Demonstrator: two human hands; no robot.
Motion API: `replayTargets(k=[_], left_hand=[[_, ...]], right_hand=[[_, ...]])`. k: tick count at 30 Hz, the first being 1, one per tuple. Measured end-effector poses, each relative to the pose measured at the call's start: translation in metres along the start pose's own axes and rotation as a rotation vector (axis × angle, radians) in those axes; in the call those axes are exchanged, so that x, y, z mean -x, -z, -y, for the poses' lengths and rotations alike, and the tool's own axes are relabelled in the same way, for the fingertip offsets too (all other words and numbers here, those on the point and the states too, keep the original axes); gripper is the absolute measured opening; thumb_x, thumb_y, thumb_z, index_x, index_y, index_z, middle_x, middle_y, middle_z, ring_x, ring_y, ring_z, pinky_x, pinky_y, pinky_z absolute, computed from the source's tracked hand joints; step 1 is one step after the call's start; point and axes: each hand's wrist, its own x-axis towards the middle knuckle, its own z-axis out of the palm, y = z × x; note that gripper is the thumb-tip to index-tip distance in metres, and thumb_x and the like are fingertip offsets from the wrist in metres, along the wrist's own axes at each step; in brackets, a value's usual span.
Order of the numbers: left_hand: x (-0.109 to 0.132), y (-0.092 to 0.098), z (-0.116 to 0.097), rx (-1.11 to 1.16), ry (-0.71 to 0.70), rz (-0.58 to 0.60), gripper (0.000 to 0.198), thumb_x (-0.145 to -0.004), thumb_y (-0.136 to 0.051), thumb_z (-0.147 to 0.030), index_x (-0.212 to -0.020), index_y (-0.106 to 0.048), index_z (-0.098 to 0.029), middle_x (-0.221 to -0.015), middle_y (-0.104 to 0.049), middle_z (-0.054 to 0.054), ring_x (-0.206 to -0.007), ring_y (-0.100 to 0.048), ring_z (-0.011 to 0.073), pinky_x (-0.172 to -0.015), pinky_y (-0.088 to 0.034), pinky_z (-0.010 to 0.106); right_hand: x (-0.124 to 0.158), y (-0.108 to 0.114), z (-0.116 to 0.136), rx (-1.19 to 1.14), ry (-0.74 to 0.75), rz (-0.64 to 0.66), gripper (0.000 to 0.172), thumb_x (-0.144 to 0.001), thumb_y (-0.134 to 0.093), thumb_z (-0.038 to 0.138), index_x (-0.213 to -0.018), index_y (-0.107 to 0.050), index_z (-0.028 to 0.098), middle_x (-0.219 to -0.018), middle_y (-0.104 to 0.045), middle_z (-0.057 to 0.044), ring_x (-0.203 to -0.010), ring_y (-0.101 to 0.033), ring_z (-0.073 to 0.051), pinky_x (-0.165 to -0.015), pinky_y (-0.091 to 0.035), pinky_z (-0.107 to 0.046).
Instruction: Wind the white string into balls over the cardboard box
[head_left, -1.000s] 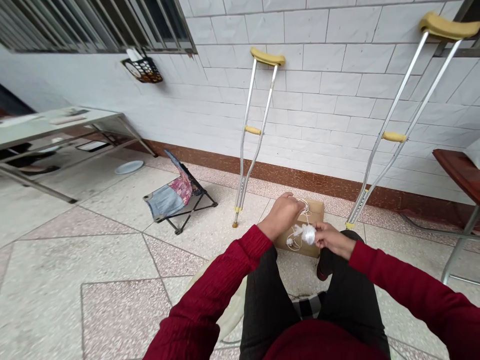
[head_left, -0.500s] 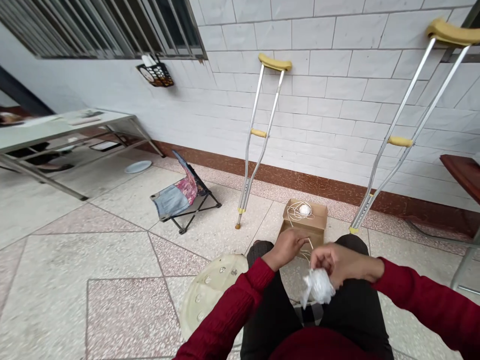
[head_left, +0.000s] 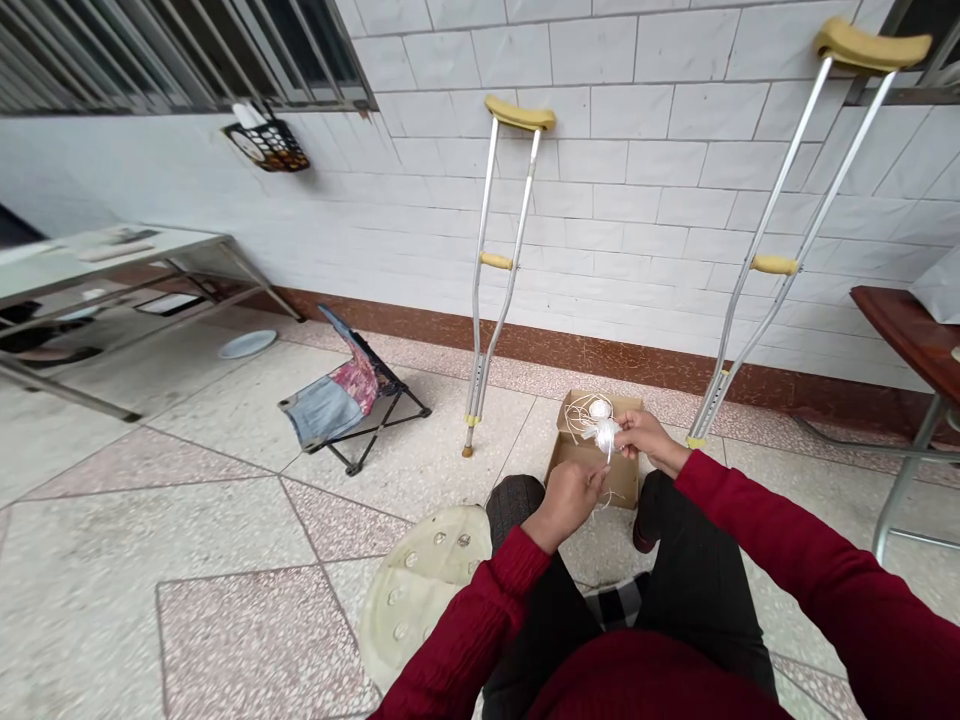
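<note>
My left hand (head_left: 568, 500) pinches a thin white cord (head_left: 609, 455) just above my left knee. Farther forward, my right hand (head_left: 646, 438) is closed on a crumpled white plastic bundle (head_left: 606, 434), and the cord runs between it and my left fingers. Below and beyond both hands lies an open cardboard box (head_left: 559, 463) on the floor. In its far part rests a white ball of cord (head_left: 600, 410) with loose loops around it. My right hand and the bundle hide part of the box.
A round pale plastic stool (head_left: 397, 570) stands by my left leg. Two crutches (head_left: 495, 261) (head_left: 775, 265) lean against the tiled wall. A low folding chair (head_left: 330, 405) is to the left, a table (head_left: 187, 243) beyond it. A red-brown tabletop (head_left: 892, 325) juts in at right.
My right hand has carried the white bundle forward and up, from above my lap to over the box. My left hand stays pinched on the cord. The whole view has shifted slightly.
</note>
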Motion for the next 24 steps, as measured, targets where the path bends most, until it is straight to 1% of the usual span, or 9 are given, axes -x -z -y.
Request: replayTargets(k=[4, 6, 8, 10, 12, 15, 17, 21, 24], left_hand=[[0.015, -0.015, 0.008, 0.195, 0.030, -0.005, 0.042, -0.097, -0.036, -0.034, -0.070, -0.064, -0.016, -0.067, -0.064, 0.001, -0.065, -0.058, 0.0136, -0.066, -0.040, 0.022], [0.015, -0.020, 0.014, 0.228, 0.047, -0.008, 0.041, -0.095, -0.039, -0.035, -0.070, -0.065, -0.015, -0.065, -0.063, 0.001, -0.064, -0.057, 0.0138, -0.064, -0.040, 0.022], [0.007, -0.018, 0.021, 0.204, 0.051, -0.028, 0.034, -0.092, -0.046, -0.032, -0.070, -0.066, -0.014, -0.064, -0.063, 0.002, -0.063, -0.056, 0.0147, -0.062, -0.040, 0.023], [-0.006, -0.008, 0.028, 0.107, -0.022, 0.011, 0.027, -0.089, -0.051, -0.028, -0.073, -0.067, -0.013, -0.069, -0.065, 0.003, -0.067, -0.058, 0.0158, -0.064, -0.041, 0.024], [-0.020, 0.009, 0.031, -0.061, -0.057, -0.054, 0.026, -0.091, -0.048, -0.026, -0.077, -0.067, -0.016, -0.076, -0.067, 0.004, -0.077, -0.059, 0.0172, -0.075, -0.042, 0.027], [-0.034, 0.027, 0.024, -0.258, -0.159, -0.027, 0.025, -0.091, -0.048, -0.024, -0.075, -0.065, -0.016, -0.076, -0.066, 0.006, -0.078, -0.059, 0.0184, -0.084, -0.041, 0.031], [-0.033, 0.026, 0.015, -0.309, -0.208, 0.016, 0.026, -0.091, -0.048, -0.023, -0.073, -0.065, -0.016, -0.074, -0.066, 0.006, -0.077, -0.058, 0.0189, -0.083, -0.041, 0.032], [-0.011, 0.000, 0.008, -0.130, -0.101, 0.040, 0.031, -0.093, -0.045, -0.027, -0.071, -0.064, -0.015, -0.070, -0.065, 0.004, -0.069, -0.058, 0.0165, -0.069, -0.041, 0.027], [0.003, -0.018, 0.021, 0.180, 0.019, 0.081, 0.037, -0.094, -0.040, -0.030, -0.073, -0.066, -0.014, -0.068, -0.065, 0.002, -0.063, -0.057, 0.0133, -0.061, -0.039, 0.022]], right_hand=[[0.026, -0.001, 0.038, -0.095, 0.109, 0.046, 0.027, -0.053, -0.068, 0.014, -0.077, -0.056, 0.016, -0.052, -0.058, 0.006, -0.036, -0.047, -0.007, -0.030, -0.033, -0.015], [0.050, -0.002, 0.046, -0.113, 0.163, 0.131, 0.031, -0.054, -0.069, 0.013, -0.082, -0.056, 0.017, -0.061, -0.061, 0.005, -0.038, -0.049, -0.006, -0.031, -0.034, -0.015], [0.072, -0.005, 0.040, -0.062, 0.149, 0.293, 0.037, -0.053, -0.072, 0.011, -0.085, -0.055, 0.018, -0.067, -0.062, 0.005, -0.040, -0.050, -0.006, -0.032, -0.036, -0.014], [0.086, -0.009, 0.019, 0.021, 0.050, 0.444, 0.038, -0.053, -0.073, 0.011, -0.086, -0.055, 0.018, -0.065, -0.062, 0.006, -0.040, -0.051, -0.006, -0.033, -0.037, -0.014], [0.086, -0.013, -0.009, 0.091, -0.092, 0.490, 0.037, -0.053, -0.072, 0.009, -0.083, -0.054, 0.018, -0.059, -0.060, 0.007, -0.036, -0.050, -0.006, -0.032, -0.035, -0.014], [0.062, -0.015, -0.036, 0.135, -0.207, 0.265, 0.029, -0.050, -0.067, 0.005, -0.073, -0.054, 0.015, -0.045, -0.054, 0.008, -0.031, -0.045, -0.007, -0.029, -0.031, -0.014], [0.037, -0.011, -0.035, 0.055, -0.210, 0.069, 0.019, -0.053, -0.063, 0.006, -0.068, -0.055, 0.014, -0.041, -0.052, 0.006, -0.031, -0.044, -0.007, -0.029, -0.029, -0.015], [0.004, 0.002, 0.003, -0.027, -0.144, -0.026, 0.011, -0.058, -0.061, 0.011, -0.067, -0.056, 0.014, -0.044, -0.053, 0.006, -0.033, -0.043, -0.004, -0.032, -0.029, -0.014], [0.013, 0.002, 0.032, -0.055, -0.035, 0.041, 0.020, -0.057, -0.066, 0.013, -0.075, -0.057, 0.014, -0.050, -0.057, 0.005, -0.035, -0.045, -0.005, -0.032, -0.029, -0.014]])
